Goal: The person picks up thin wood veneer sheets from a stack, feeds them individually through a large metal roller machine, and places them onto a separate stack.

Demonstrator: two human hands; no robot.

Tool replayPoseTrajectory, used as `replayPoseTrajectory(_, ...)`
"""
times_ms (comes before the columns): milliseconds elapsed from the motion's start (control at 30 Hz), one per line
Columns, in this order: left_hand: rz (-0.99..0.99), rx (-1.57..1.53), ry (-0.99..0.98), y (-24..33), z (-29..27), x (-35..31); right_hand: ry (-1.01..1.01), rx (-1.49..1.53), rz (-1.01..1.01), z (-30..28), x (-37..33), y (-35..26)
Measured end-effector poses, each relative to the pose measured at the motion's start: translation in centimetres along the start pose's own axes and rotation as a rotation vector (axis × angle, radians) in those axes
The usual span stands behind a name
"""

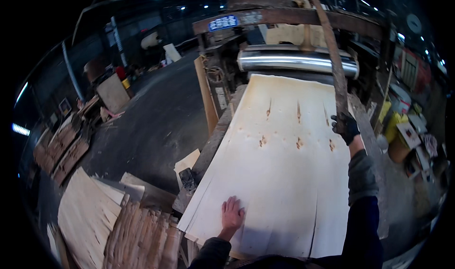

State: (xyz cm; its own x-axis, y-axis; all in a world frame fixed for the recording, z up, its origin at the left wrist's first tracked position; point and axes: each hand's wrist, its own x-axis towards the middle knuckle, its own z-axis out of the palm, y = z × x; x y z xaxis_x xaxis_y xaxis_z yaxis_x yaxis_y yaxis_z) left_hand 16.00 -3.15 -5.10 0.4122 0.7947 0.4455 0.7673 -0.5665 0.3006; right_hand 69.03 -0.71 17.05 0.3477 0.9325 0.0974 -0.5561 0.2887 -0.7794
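Note:
A large pale wood veneer sheet [279, 183] with brown knots and dark streaks lies before me, its far end close to a shiny metal roller [289, 61]. On the sheet's near left part, my bare left hand [232, 214] rests flat with fingers stretched out. In a dark glove, my right hand [347, 128] is closed round the lower end of a long wooden pole [335, 63]. This pole slants up past the roller to the machine's top beam, over the right edge of the sheet. A lengthwise split runs through the sheet's near right part.
A rusty crossbeam [294, 16] with a blue sign spans above the roller. Stacked veneer pieces [142, 236] stand at the near left, with wooden boards [64, 148] beyond on the dark floor [151, 112]. Yellow bags [393, 126] and boxes crowd the right side.

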Motion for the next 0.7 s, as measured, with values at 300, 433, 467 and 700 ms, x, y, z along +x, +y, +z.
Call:
replayPoseTrajectory(300, 0.026, 0.039, -0.005, 0.3, 0.4, 0.2, 0.042, -0.012, -0.055, 1.4, -1.2, -0.2)
replayPoseTrajectory(433, 0.03, 0.004, -0.004, 0.3, 0.5, 0.2, 0.06, -0.015, -0.043, 1.5, -1.4, -0.4)
replayPoseTrajectory(467, 0.029, -0.005, -0.007, 0.3, 0.6, 0.2, 0.062, -0.009, -0.041, 1.4, -1.4, -0.4)
replayPoseTrajectory(700, 0.045, 0.03, -0.001, 0.3, 0.6, 0.2, 0.055, 0.039, -0.008, 0.2, -0.7, -0.3)
